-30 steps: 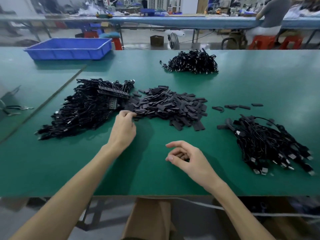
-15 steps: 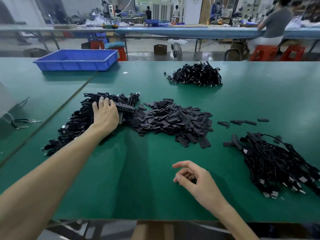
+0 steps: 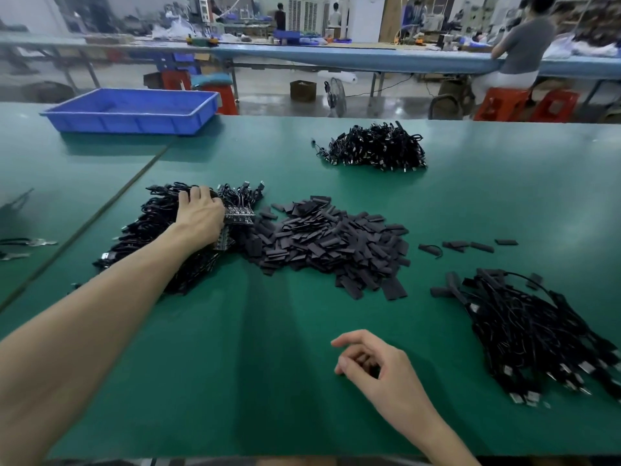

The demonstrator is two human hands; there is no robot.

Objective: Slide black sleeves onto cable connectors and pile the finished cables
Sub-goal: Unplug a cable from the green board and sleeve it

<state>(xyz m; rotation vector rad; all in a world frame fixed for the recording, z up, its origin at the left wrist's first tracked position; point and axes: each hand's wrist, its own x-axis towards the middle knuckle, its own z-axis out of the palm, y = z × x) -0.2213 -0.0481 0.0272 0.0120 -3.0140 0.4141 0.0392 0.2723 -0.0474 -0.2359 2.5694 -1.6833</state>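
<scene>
My left hand (image 3: 201, 220) lies on the tangled heap of unsleeved black cables (image 3: 151, 237) at the left, its fingers curled down into the cables by the small circuit boards (image 3: 239, 215). To the right of that heap is the pile of flat black sleeves (image 3: 329, 243). My right hand (image 3: 376, 368) hovers over the green table (image 3: 235, 364) near its front edge, fingers loosely curled, nothing plainly in it. A heap of cables with sleeves and metal plugs (image 3: 537, 331) lies at the right. Another cable heap (image 3: 376, 149) sits further back.
A blue plastic tray (image 3: 134, 111) stands at the back left. A few loose sleeves (image 3: 470, 246) lie right of the sleeve pile. Pliers (image 3: 27, 243) lie at the left edge. A person sits at another bench (image 3: 336, 58) behind.
My left hand moved from the sleeve pile's near edge up and left onto the cable heap, and its fingers now curl into the cables. My right hand stayed in place.
</scene>
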